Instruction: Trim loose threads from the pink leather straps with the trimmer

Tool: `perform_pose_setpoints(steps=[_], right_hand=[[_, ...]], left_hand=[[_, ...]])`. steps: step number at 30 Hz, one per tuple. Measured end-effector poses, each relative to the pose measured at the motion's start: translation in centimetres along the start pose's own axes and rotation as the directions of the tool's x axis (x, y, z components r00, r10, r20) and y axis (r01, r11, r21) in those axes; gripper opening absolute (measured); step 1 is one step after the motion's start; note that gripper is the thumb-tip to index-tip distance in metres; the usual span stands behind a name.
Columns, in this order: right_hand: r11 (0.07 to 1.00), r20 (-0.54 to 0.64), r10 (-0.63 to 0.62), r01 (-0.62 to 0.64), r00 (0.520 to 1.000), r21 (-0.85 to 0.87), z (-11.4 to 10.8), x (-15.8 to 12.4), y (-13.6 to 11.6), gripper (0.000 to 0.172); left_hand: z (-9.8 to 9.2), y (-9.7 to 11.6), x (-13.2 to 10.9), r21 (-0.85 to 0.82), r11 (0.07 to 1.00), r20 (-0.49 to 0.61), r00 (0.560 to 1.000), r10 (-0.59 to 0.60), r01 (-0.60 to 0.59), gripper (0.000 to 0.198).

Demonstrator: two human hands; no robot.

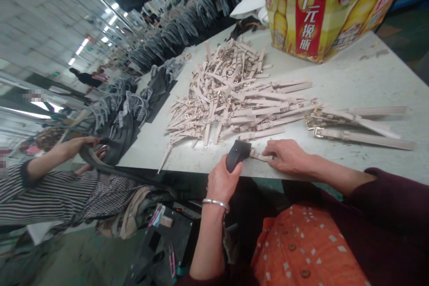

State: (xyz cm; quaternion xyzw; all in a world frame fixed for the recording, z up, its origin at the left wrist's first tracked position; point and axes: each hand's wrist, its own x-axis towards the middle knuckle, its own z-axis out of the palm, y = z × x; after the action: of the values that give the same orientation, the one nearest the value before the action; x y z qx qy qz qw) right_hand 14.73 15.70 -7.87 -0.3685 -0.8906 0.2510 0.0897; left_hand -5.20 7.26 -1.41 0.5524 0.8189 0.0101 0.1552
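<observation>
My left hand [224, 178] is wrapped round a smooth black block-like object [238, 154], whose exact kind I cannot make out. A short beige strap [259, 156] runs from beside that black object to my right hand [288, 155], which pinches its other end at the table's front edge. Just beyond my hands spreads a big heap of beige buckle straps [231, 94] with small gold buckles. To the right of the heap, a few buckle straps [363, 136] lie apart, roughly side by side.
A yellow and red carton [311, 13] stands at the back right of the white table [355, 85]. On the left, a co-worker in a striped sleeve [50, 187] handles dark strips [115, 167]. Grey bundles [129, 103] line the table's left side. Below sits a dark box [164, 241].
</observation>
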Motion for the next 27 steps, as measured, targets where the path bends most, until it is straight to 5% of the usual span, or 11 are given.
perform_pose_setpoints(steps=[7,16,22,27], right_hand=[[1.0,0.044,0.016,-0.016,0.999,0.008,-0.5,-0.2,-0.6,0.028],[0.966,0.084,0.107,-0.084,0.991,-0.245,-1.4,0.4,-2.2,0.026],[0.963,0.06,0.085,-0.066,0.995,-0.262,-1.5,-0.9,-1.3,0.025],[0.975,0.025,0.053,-0.047,0.998,-0.215,-1.4,-1.8,-0.9,0.029]], left_hand=[[0.3,-1.5,-2.9,0.01,0.998,0.045,0.998,-0.055,0.054,0.039],[0.1,-0.2,-0.8,-0.046,0.997,0.02,0.998,-0.065,0.066,0.04],[0.6,-1.3,-2.7,0.019,1.0,-0.068,0.998,-0.017,0.018,0.039],[0.8,-0.2,-3.4,0.089,0.996,-0.022,1.0,0.016,-0.014,0.034]])
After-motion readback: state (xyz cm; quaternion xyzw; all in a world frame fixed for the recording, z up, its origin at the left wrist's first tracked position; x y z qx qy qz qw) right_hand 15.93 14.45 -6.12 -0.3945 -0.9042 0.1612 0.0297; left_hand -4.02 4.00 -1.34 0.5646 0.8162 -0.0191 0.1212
